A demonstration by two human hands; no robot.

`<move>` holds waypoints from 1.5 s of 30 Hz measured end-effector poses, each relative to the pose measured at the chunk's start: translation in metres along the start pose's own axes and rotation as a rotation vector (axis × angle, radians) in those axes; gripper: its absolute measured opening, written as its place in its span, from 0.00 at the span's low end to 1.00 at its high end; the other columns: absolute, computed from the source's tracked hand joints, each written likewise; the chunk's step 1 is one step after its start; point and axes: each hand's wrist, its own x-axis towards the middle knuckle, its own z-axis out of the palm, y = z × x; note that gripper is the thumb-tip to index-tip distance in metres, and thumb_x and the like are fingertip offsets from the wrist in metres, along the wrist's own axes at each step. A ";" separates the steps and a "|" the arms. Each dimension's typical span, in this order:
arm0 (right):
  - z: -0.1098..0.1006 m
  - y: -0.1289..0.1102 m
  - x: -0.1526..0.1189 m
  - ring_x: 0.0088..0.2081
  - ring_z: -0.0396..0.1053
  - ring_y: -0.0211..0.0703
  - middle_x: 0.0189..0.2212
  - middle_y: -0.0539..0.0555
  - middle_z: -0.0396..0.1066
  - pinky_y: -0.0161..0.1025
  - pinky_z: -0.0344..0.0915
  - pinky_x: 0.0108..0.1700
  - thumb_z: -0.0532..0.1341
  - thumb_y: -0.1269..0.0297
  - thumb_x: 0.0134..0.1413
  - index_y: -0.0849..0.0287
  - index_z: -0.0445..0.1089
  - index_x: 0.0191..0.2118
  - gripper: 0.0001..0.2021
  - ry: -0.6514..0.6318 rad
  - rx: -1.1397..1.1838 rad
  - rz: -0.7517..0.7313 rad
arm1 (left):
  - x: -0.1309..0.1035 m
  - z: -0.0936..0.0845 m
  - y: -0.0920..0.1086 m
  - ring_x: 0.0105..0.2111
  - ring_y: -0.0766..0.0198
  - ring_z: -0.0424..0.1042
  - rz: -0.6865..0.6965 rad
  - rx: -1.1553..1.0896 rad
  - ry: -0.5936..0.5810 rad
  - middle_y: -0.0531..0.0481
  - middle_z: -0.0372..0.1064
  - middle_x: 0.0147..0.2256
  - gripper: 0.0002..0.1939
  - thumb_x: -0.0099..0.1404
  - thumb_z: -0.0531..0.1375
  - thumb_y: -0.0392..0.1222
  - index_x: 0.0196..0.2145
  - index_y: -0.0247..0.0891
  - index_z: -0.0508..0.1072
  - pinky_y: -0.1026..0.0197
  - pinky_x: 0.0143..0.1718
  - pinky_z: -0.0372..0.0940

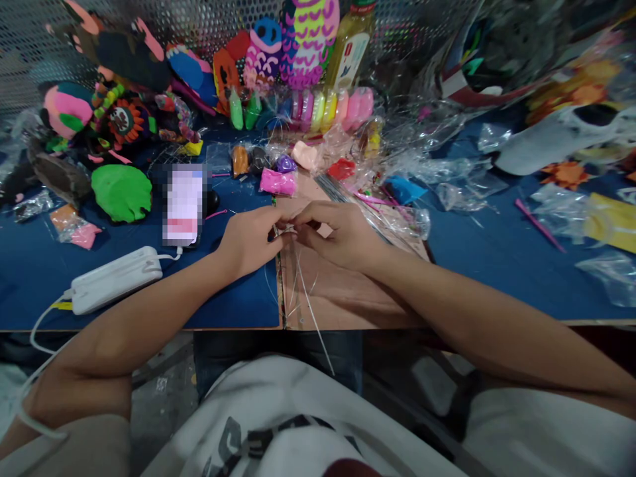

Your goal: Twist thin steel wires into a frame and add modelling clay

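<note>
My left hand [253, 240] and my right hand [338, 232] meet over the left edge of a brown board [342, 291]. The fingertips of both are pinched together around thin wire [313, 305]. One pale, straight length of it slants down past the table's front edge, and finer curved strands hang below the fingers. What exactly lies between the fingertips is too small to make out. Just beyond my right hand, a bundle of grey wires [334, 188] lies on the board. A pink clay packet [278, 181] sits just past my fingers.
Left of my hands are a phone [185, 205], a white power bank [116, 279] with a cable, and a green clay piece [122, 192]. Colourful clay figures, clay packets and a bottle [350, 50] line the back. Plastic wrappers [462, 179] and a purple stick [539, 225] lie right.
</note>
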 end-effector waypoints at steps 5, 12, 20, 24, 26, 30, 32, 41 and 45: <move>0.000 0.002 0.000 0.43 0.81 0.49 0.42 0.57 0.84 0.46 0.75 0.45 0.62 0.66 0.69 0.52 0.79 0.41 0.07 0.005 0.010 -0.101 | 0.001 0.003 -0.002 0.42 0.57 0.85 0.029 -0.039 -0.004 0.46 0.87 0.45 0.13 0.70 0.70 0.35 0.52 0.38 0.83 0.56 0.46 0.75; -0.003 0.008 -0.002 0.43 0.82 0.53 0.42 0.58 0.84 0.48 0.74 0.43 0.64 0.70 0.66 0.52 0.83 0.41 0.09 -0.065 -0.140 -0.197 | 0.000 0.004 -0.003 0.42 0.57 0.85 0.029 -0.065 -0.027 0.47 0.87 0.42 0.05 0.71 0.69 0.35 0.44 0.38 0.83 0.57 0.46 0.75; -0.003 0.013 -0.003 0.41 0.81 0.51 0.43 0.59 0.84 0.45 0.72 0.41 0.61 0.71 0.70 0.56 0.83 0.43 0.11 -0.101 -0.313 -0.303 | 0.001 0.004 -0.001 0.38 0.58 0.84 0.047 -0.017 -0.045 0.47 0.86 0.39 0.05 0.68 0.68 0.31 0.41 0.36 0.83 0.58 0.42 0.72; -0.004 0.011 -0.001 0.43 0.80 0.48 0.44 0.59 0.83 0.43 0.72 0.42 0.62 0.70 0.70 0.57 0.81 0.43 0.09 -0.074 -0.270 -0.325 | 0.001 0.005 -0.001 0.38 0.58 0.84 -0.004 -0.052 -0.040 0.48 0.86 0.39 0.03 0.69 0.69 0.35 0.41 0.37 0.82 0.59 0.41 0.72; -0.006 0.008 -0.001 0.43 0.80 0.49 0.44 0.59 0.82 0.43 0.72 0.43 0.63 0.68 0.68 0.58 0.80 0.43 0.07 -0.090 -0.283 -0.322 | 0.000 0.005 -0.001 0.38 0.57 0.84 -0.036 -0.052 -0.040 0.47 0.86 0.39 0.04 0.69 0.69 0.35 0.43 0.38 0.82 0.58 0.41 0.72; -0.004 -0.002 -0.003 0.41 0.80 0.51 0.45 0.59 0.83 0.45 0.69 0.40 0.67 0.58 0.66 0.59 0.79 0.44 0.10 -0.098 -0.431 -0.347 | -0.001 0.005 0.000 0.37 0.57 0.83 -0.087 -0.034 -0.040 0.46 0.86 0.39 0.07 0.69 0.72 0.39 0.45 0.38 0.83 0.58 0.39 0.71; 0.000 -0.006 -0.006 0.39 0.78 0.51 0.44 0.59 0.84 0.46 0.67 0.39 0.67 0.53 0.68 0.60 0.80 0.43 0.14 -0.057 -0.548 -0.361 | -0.001 0.005 0.001 0.37 0.57 0.83 -0.102 -0.043 -0.043 0.46 0.86 0.38 0.07 0.68 0.72 0.38 0.44 0.38 0.83 0.58 0.39 0.70; 0.009 -0.010 -0.012 0.32 0.69 0.44 0.34 0.56 0.81 0.45 0.60 0.36 0.61 0.65 0.77 0.60 0.80 0.39 0.13 0.065 -0.861 -0.509 | 0.001 -0.008 0.008 0.30 0.62 0.76 -0.166 -0.348 -0.064 0.47 0.82 0.33 0.15 0.60 0.65 0.33 0.45 0.33 0.84 0.59 0.36 0.68; 0.005 -0.012 -0.013 0.32 0.68 0.43 0.35 0.56 0.80 0.44 0.60 0.36 0.62 0.64 0.76 0.60 0.78 0.38 0.12 0.075 -0.879 -0.530 | 0.005 -0.013 0.008 0.30 0.63 0.76 -0.257 -0.541 -0.136 0.47 0.82 0.31 0.12 0.70 0.63 0.44 0.37 0.34 0.83 0.60 0.34 0.67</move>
